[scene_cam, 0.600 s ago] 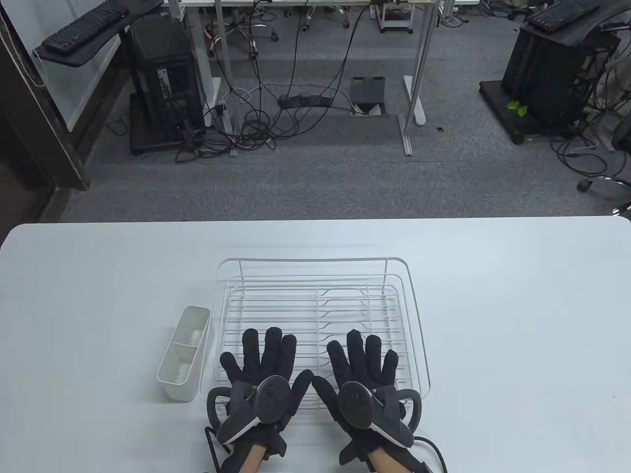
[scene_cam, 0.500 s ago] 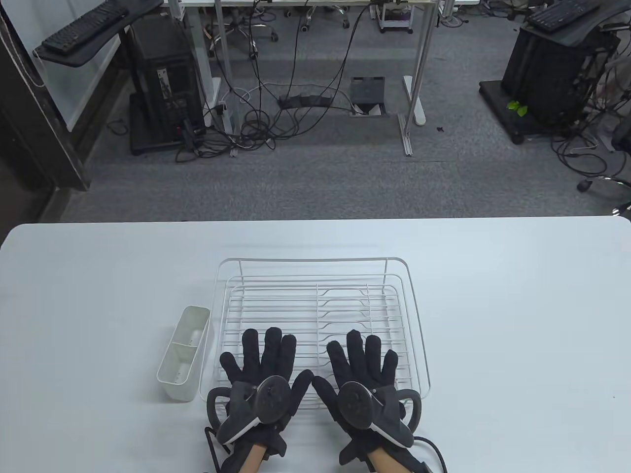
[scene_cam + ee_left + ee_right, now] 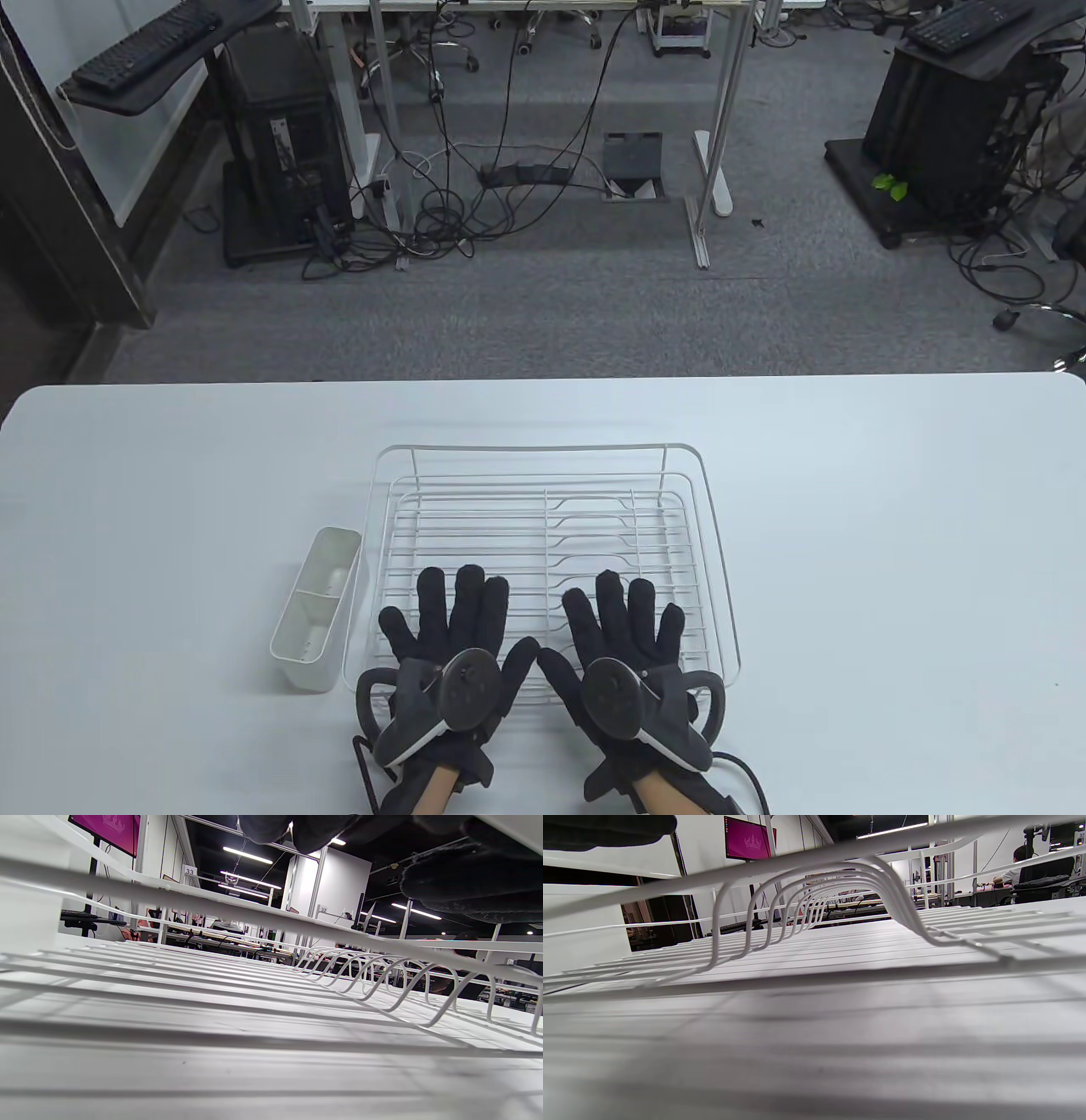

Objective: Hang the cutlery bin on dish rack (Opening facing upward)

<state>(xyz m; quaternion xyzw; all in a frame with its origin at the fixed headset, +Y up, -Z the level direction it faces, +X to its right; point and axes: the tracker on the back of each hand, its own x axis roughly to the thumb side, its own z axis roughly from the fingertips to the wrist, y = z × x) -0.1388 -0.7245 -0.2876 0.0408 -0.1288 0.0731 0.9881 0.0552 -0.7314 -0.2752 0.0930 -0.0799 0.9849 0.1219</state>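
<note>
A white wire dish rack [image 3: 543,509] stands in the middle of the white table [image 3: 891,552]. A white plastic cutlery bin [image 3: 316,608] with two compartments stands upright on the table just left of the rack, opening upward. My left hand [image 3: 454,624] and right hand [image 3: 624,624] lie flat, fingers spread, palms down over the rack's near part, holding nothing. In the left wrist view the rack's wires [image 3: 271,963] fill the frame with gloved fingers [image 3: 471,887] at the top. The right wrist view shows the rack's raised wire loops [image 3: 814,899].
The table's far edge [image 3: 543,379] lies beyond the rack, with grey carpet, cables and desk legs behind it. Bare table surface lies left of the bin and right of the rack.
</note>
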